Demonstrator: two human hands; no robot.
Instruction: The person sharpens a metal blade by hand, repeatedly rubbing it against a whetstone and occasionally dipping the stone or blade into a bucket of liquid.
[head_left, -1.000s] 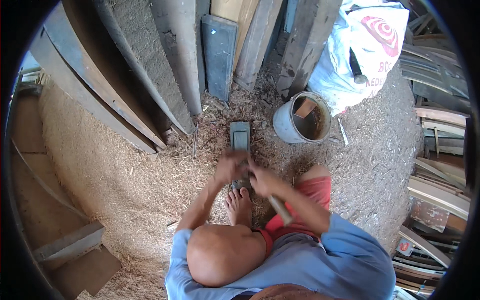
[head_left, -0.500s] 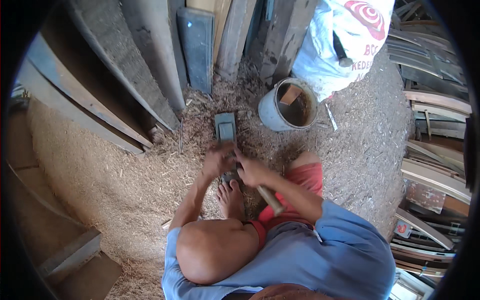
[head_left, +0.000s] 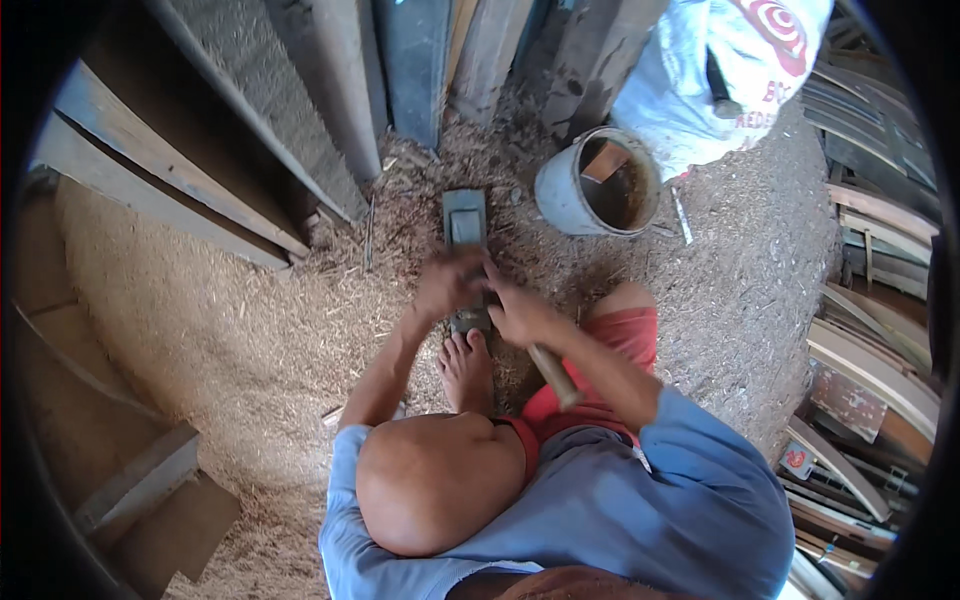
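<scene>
Both hands are meeting over the grey block [head_left: 465,222], a flat rectangular piece lying on the sawdust floor [head_left: 200,320] just above centre. The left hand [head_left: 450,283] is pressing down on the block's near end, fingers curled over it. The right hand [head_left: 518,312] is sitting just beside it at four o'clock, closed around a wooden handle [head_left: 555,373] that is slanting back toward five o'clock across the red shorts [head_left: 610,340]; the tool's head is hidden under the hands. Both forearms are bending in from the lower edge, elbows spread wide. A bare foot [head_left: 465,368] is resting at six o'clock from the block, toes touching its near end.

Against half a second ago, the hands are sitting in much the same grip, the handle at the same slant, while the whole scene is sliding slightly lower and the block is showing more of its far end.

The floor is thick with shavings and sawdust all round. At two o'clock from the block a grey bucket [head_left: 598,185] is standing upright with wood scraps inside. Beyond it, at one o'clock, a white sack [head_left: 720,70] is slumping. Planks [head_left: 180,190] are leaning at ten to twelve o'clock. Curved wooden strips [head_left: 870,360] are stacking up at three o'clock.
</scene>
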